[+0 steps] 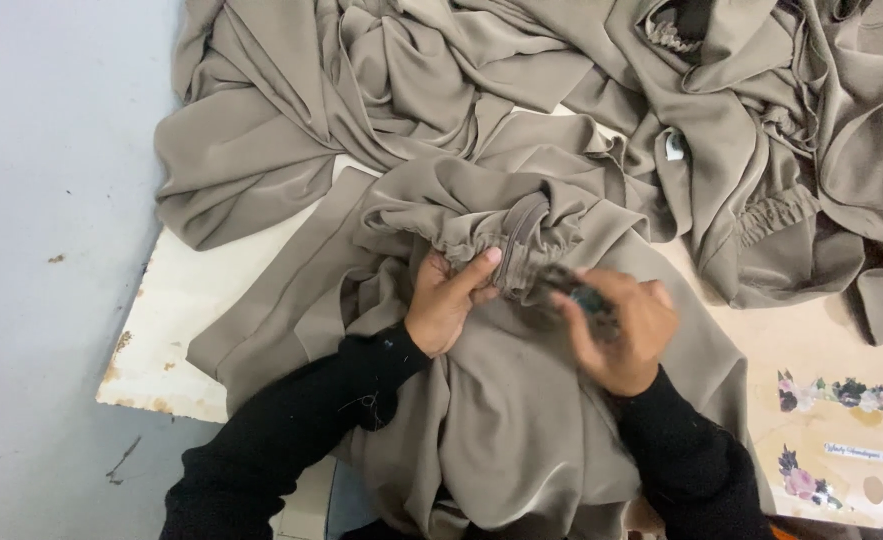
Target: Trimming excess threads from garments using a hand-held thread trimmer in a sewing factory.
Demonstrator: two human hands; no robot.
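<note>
- Garment workshop, sewing or finishing station.
- Worn white table (176,330), chipped edge, paint flaking off the corner, brown stains.
- Pile of taupe cloth (521,110) covers most of the top; many pieces of the same colour heaped together, looks like batch work.
- Gathered elastic bands (771,215) on several pieces, small white label (673,146) sewn in one: made-up garments, not raw cloth.
- Loose thread (366,405) on a black sleeve.
- Flower stickers (841,393) on the table's right side.
- Plain grey floor (41,250), scuffed and spotted.
- Bare, work-worn setting, no home furnishing in view.
</note>
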